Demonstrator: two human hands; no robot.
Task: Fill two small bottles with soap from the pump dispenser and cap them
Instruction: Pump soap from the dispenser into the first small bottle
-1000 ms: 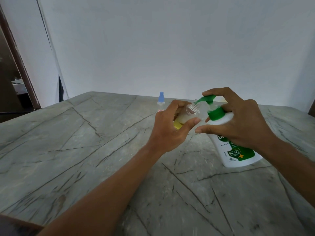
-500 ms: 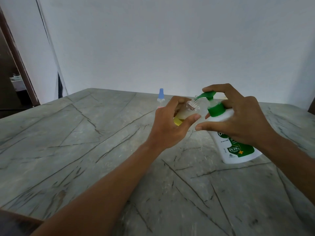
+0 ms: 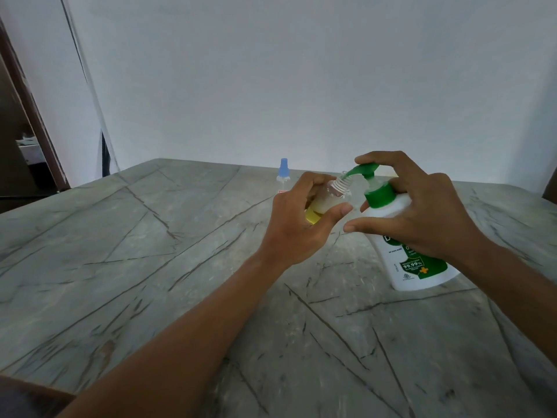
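— Two small bottles: where is each?
— The clear bottle [image 3: 331, 196] is tilted in the left hand [image 3: 301, 227], fingers and thumb curled round it in a closed grip. Its open threaded mouth meets the tip of the green spout [image 3: 361, 171]. Pale liquid fills its lower part. The blue-capped bottle [image 3: 283, 175] stands on the table [image 3: 150, 267] behind, near the far edge.
— Right hand?
— The right hand [image 3: 422, 212] wraps the white soap dispenser [image 3: 413, 274], grip closed about its shoulder, forefinger on top of the spout. Dispenser leans left, base on the table.
— Anything in the way?
— The left hand hides the blue-capped bottle's lower part. The right hand covers much of the dispenser's label. A yellow part [image 3: 312, 218] shows under the clear bottle, in the palm; cap or base, cannot tell.
— Surroundings?
— White wall [image 3: 301, 86] behind; dark door frame [image 3: 30, 116] at far left.
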